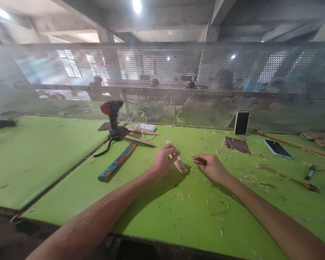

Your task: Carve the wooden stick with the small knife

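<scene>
My left hand (pixel 165 159) is closed around a short pale piece of wood (pixel 181 166) with dark markings on its face. The wood slants over the green table, its far end showing past my fingers. Just to the right, my right hand (pixel 212 167) is curled with its fingertips pinched on something small and thin, too blurred to name. Wood shavings (pixel 195 183) lie about both hands. A flat strip with a blue and red pattern (pixel 117 161) rests left of my left hand, and a narrow wooden stick (pixel 140 141) lies beyond it.
A red and black cordless drill (pixel 113 121) stands at the back left near a white power strip (pixel 144 127) with a cable. On the right are a brown sheet (pixel 237 145), two phones (pixel 277 148), a carved wooden spoon (pixel 295 180) and a marker (pixel 310 172). A perforated screen (pixel 162 104) closes the back.
</scene>
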### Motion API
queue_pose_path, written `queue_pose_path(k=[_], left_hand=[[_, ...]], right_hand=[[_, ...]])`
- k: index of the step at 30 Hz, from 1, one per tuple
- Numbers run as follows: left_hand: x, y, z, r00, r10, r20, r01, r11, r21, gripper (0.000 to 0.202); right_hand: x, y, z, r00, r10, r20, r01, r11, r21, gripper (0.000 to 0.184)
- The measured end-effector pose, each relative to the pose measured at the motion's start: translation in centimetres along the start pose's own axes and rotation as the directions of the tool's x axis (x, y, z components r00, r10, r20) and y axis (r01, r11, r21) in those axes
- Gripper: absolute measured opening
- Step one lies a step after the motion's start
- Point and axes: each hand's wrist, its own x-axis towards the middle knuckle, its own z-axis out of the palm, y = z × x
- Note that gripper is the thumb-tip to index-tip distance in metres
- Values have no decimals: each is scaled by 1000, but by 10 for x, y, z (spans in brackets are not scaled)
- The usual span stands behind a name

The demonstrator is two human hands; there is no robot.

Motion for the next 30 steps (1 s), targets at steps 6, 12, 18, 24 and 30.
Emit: queue_pose_path(k=[6,12,18,24,30], left_hand=[[1,-1,1,995,-80,54,78,996,31,13],[2,0,3,954,-289,77,288,957,21,25],[1,1,0,994,-93,58,83,985,149,25],[-3,-1,6,963,48,266,-106,972,210,6],[-2,1,3,964,-2,264,-51,980,192,14]], right_hand=[[-1,0,3,1000,5,15,-5,1000,21,37],[-1,0,3,999,-15,47,14,1000,15,36],[-1,-4,3,998,-50,32,49,999,16,34],[-2,-9,3,995,-80,54,80,997,3,29],[-2,-12,2,995,-87,52,86,996,28,33]])
